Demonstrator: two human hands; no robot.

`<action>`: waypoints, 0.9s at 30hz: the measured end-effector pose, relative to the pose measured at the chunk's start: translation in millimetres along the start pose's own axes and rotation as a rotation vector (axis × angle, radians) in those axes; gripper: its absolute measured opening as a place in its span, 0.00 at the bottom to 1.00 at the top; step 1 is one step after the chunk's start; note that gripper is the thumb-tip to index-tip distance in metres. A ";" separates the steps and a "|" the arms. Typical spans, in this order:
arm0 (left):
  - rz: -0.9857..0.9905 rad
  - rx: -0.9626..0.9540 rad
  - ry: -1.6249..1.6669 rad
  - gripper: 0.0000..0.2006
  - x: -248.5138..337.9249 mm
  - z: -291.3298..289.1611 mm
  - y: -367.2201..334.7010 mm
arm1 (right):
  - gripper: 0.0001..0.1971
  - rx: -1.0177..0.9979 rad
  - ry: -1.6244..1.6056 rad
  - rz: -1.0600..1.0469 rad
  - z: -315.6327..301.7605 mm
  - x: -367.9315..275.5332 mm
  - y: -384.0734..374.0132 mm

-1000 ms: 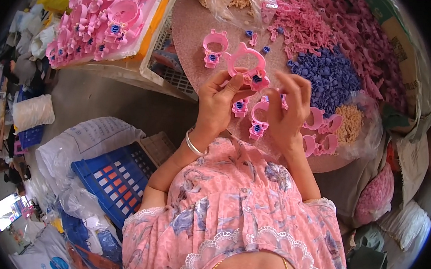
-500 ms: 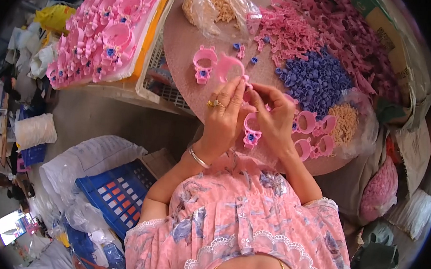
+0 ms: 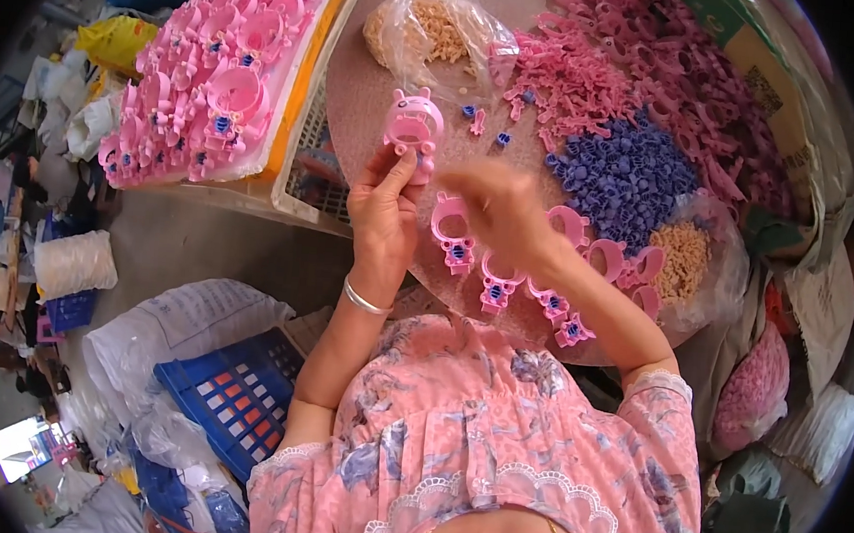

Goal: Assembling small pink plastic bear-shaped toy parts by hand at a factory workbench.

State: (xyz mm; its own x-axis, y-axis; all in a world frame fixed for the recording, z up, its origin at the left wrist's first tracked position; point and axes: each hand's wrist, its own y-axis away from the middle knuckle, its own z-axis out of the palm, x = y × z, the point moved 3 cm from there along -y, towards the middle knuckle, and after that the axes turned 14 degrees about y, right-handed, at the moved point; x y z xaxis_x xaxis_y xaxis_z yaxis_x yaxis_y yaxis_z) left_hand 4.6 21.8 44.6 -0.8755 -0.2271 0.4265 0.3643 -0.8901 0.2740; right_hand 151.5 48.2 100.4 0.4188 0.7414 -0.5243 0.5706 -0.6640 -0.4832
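My left hand (image 3: 384,199) is closed around a pink animal-shaped plastic piece (image 3: 415,119) with small ears and a round opening, held upright at the left side of the table. My right hand (image 3: 506,205) is smeared by motion just to the right of it, and its fingers cannot be made out. Beneath and beside the right hand lie several pink ring-shaped pieces with blue parts, among them one (image 3: 452,231) close to my left hand and another (image 3: 497,283) near the table's front edge.
A heap of blue parts (image 3: 622,171) and heaps of pink parts (image 3: 579,69) cover the far right of the round table (image 3: 361,74). Bags of beige parts (image 3: 428,34) stand at the back and right. At left, a tray (image 3: 279,147) holds many pink pieces.
My hands, together over a pink piece before, have parted. The left moved left and now holds a pink piece where one lay; another pink piece now lies between the hands.
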 end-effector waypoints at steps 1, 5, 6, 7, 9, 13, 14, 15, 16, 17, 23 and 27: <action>0.023 0.005 -0.002 0.11 1.0 3.8 -0.6 | 0.15 0.082 0.071 0.131 4.0 25.1 -3.4; 0.001 0.008 0.031 0.12 1.0 -0.9 -13.4 | 0.10 0.167 0.428 0.095 11.8 77.3 -27.3; 0.010 0.017 0.029 0.12 1.9 -2.9 -13.6 | 0.11 0.176 0.586 0.048 15.3 79.9 -29.6; -0.023 -0.020 0.050 0.12 1.1 -2.6 -14.9 | 0.13 0.127 0.634 0.116 21.1 88.1 -31.5; -0.049 -0.025 0.073 0.11 -0.1 0.1 -13.5 | 0.12 0.042 0.580 0.176 29.5 112.3 -32.5; -0.082 -0.036 0.062 0.10 6.2 0.3 -13.4 | 0.08 -0.008 0.480 0.245 28.2 135.3 -30.9; -0.074 -0.033 0.061 0.10 7.4 0.4 -12.6 | 0.07 0.037 0.473 0.252 23.0 133.4 -31.6; -0.058 -0.027 0.046 0.10 7.8 0.6 -11.7 | 0.08 0.012 0.344 0.244 17.7 135.2 -28.9; -0.044 -0.024 0.033 0.10 7.2 2.2 -12.0 | 0.08 0.014 0.343 0.239 13.0 128.1 -30.2; -0.034 -0.023 0.035 0.10 7.0 0.6 -12.5 | 0.09 -0.012 -0.121 0.420 11.2 122.8 -30.0; 0.108 -0.108 -0.101 0.14 6.2 5.6 -14.5 | 0.09 -0.103 -0.913 0.460 5.6 73.3 -14.9; 0.133 -0.137 -0.140 0.14 3.2 12.2 -12.7 | 0.06 -0.037 -0.562 0.332 0.1 44.2 -16.2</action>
State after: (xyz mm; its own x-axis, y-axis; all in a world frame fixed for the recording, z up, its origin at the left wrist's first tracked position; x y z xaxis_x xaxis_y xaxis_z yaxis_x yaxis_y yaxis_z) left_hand 1.1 37.2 53.0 -0.7670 -0.2970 0.5688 0.4184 -0.9036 0.0924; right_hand 160.8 91.7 85.1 0.1495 0.3278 -0.9329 0.5024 -0.8378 -0.2138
